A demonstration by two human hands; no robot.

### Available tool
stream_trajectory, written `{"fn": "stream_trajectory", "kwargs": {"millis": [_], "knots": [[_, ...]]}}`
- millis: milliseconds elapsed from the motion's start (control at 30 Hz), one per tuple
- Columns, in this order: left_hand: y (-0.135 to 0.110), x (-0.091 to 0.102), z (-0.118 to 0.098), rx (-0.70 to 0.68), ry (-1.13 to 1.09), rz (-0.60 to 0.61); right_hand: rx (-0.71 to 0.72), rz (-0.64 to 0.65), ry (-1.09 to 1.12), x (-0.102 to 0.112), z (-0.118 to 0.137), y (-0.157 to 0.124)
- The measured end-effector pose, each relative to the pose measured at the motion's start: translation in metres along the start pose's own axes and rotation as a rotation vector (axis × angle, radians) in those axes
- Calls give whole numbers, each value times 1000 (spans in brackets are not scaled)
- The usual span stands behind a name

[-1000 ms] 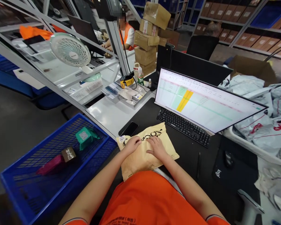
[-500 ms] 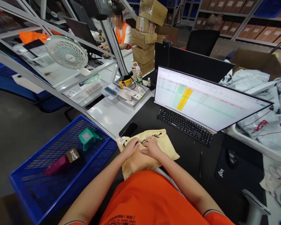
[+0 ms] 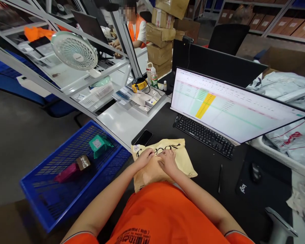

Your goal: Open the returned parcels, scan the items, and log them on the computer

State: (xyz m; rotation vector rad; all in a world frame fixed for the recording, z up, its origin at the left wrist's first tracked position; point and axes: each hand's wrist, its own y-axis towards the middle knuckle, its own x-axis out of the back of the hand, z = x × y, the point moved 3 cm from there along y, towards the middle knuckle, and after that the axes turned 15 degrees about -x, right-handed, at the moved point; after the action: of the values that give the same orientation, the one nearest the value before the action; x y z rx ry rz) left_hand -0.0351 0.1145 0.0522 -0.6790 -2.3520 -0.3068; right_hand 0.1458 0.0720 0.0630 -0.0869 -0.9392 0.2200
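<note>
Warehouse packing station with a black table (image 3: 208,200), seen from above: both bare hands sit close together on a yellow mailer bag (image 3: 179,161) that lies flat on the table, right against the person's orange shirt (image 3: 162,213). The left hand (image 3: 144,158) and the right hand (image 3: 168,162) have their fingers bent onto the bag, nearly meeting at its middle; whether each grip is clenching a fold or only pressing down cannot be told. A black phone (image 3: 143,138) lies just beyond the bag, and a keyboard (image 3: 204,137) and a wide monitor (image 3: 218,105) showing a spreadsheet stand to the right. Left of the table, a blue mesh basket (image 3: 101,130) holds a green packet (image 3: 99,145) and a pink package (image 3: 67,173). Farther off are a white fan (image 3: 74,51), stacked cardboard boxes (image 3: 159,40) and a co-worker (image 3: 136,28) in an orange vest.
</note>
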Motion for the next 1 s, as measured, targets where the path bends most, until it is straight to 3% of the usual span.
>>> {"fn": "stream_trajectory", "kwargs": {"millis": [200,500,667,800,933,1000], "knots": [[-1,-5,3,22,30,-36,-3,31,31,-9,-3,7],[0,-19,6,40,81,-92,-8,159,-171,-21,4,20],[6,-18,12,75,124,-102,68,231,-184,-12,3,2],[17,-5,14,113,177,-86,132,268,-181,2,3,-21],[24,2,3,67,181,39,208,218,-180,20,14,-22],[24,2,-5,60,192,112,171,241,-218,24,20,-19]]}}
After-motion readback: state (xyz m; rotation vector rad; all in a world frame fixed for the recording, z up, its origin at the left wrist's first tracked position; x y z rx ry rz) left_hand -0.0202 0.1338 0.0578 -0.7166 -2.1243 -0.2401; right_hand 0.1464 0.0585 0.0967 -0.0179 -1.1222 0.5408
